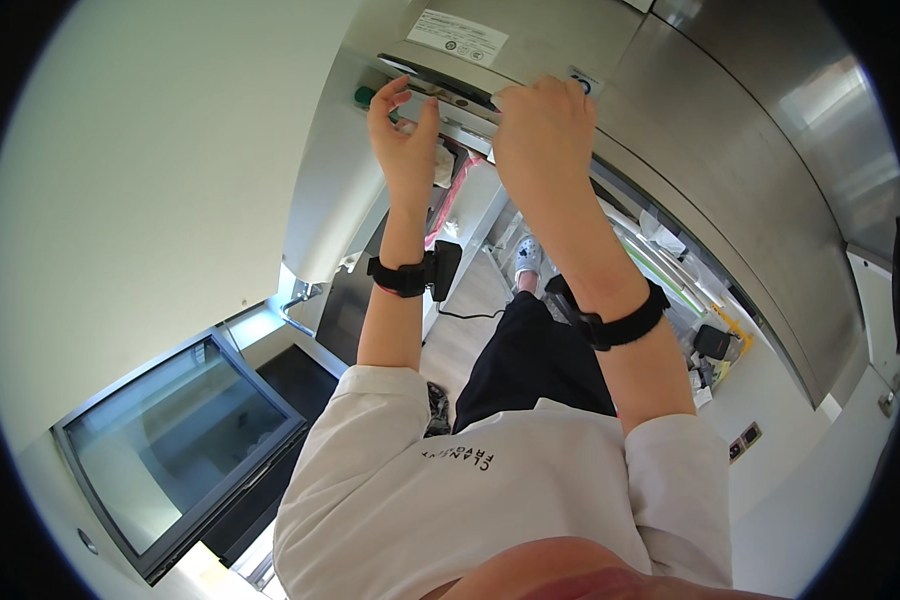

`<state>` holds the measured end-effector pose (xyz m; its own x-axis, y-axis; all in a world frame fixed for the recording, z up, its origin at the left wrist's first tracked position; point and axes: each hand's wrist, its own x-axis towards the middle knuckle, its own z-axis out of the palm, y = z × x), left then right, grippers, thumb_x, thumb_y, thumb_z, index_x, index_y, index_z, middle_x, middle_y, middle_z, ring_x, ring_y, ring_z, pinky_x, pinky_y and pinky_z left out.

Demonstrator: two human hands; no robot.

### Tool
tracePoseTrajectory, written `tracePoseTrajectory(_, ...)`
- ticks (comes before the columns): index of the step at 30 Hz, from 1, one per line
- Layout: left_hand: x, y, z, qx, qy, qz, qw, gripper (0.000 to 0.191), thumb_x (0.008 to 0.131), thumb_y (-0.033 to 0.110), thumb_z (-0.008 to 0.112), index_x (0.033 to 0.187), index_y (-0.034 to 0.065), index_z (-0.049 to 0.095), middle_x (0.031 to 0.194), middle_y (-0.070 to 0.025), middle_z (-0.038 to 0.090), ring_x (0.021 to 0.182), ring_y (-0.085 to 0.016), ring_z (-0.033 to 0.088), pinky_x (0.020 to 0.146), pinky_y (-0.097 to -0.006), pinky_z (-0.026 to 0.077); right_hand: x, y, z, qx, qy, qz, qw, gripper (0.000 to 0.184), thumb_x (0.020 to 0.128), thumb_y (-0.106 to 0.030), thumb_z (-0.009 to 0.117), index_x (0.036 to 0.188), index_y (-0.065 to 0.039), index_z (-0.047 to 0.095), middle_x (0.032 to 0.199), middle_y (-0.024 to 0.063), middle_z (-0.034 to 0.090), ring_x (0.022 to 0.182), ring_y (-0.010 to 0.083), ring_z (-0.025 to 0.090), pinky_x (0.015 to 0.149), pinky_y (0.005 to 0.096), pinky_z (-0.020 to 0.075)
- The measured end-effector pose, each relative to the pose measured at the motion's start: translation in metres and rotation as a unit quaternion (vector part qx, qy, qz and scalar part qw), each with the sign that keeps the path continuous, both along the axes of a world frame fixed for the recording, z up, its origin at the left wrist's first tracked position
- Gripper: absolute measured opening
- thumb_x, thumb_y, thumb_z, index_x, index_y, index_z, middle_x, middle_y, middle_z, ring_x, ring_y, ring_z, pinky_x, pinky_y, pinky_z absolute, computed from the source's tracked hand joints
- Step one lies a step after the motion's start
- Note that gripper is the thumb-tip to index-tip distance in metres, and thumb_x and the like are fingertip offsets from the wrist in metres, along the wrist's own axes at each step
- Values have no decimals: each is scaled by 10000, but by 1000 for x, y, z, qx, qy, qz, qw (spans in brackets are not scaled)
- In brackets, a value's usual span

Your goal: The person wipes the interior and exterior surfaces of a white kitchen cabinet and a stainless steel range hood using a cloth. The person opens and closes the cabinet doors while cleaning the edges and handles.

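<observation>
Both forearms reach up to a stainless-steel appliance casing (622, 75), which bears a white label with writing and a small round-marked sticker. My left hand (405, 124) is beside its lower edge, thumb and fingers apart and curved, with nothing plainly held. My right hand (544, 127) is bent against the casing, its thumb side near the right end of a dark glossy strip (442, 81); its fingertips are partly hidden, so a grip cannot be told. Below the strip runs a pale ledge (457, 124). A green rounded object (364, 95) sits left of my left hand.
A large pale panel (157, 165) fills the left side. At lower left is a dark-framed glass window (180, 442). Under the casing, at right, lie tubes, bags and a black case (711, 342). A clog-shod foot (527, 255) is on the floor below; a wall socket (744, 442) is at right.
</observation>
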<state>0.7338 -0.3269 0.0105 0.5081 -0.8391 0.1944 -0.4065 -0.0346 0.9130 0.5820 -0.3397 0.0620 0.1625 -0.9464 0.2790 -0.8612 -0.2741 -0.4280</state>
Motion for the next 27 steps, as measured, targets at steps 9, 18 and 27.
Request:
tracePoseTrajectory(9, -39, 18, 7, -9, -17, -55, 998, 351, 795, 44, 685, 1130, 73, 583, 1128, -46, 553, 1035, -145, 524, 761, -268, 415, -69, 36, -3, -26, -32, -8, 999, 98, 633, -11, 626, 715, -35, 673, 779, 113, 562, 825, 267, 519, 736, 368, 391)
tracePoseTrajectory(18, -79, 33, 21, 0, 19, -123, 992, 314, 819, 15, 676, 1114, 40, 570, 1145, -59, 538, 687, -73, 470, 598, -203, 401, -143, 79, -1, -28, -39, -40, 998, 225, 679, -9, 627, 874, -87, 708, 817, 60, 561, 867, 241, 526, 804, 375, 407)
tracePoseTrajectory(27, -112, 47, 24, 16, 4, -171, 985, 304, 811, 12, 691, 1093, 25, 578, 1145, -44, 541, 630, -50, 451, 562, -181, 383, -222, 118, 2, -19, -8, -57, 998, 292, 676, 10, 641, 921, -133, 709, 846, 36, 576, 859, 241, 542, 775, 389, 421)
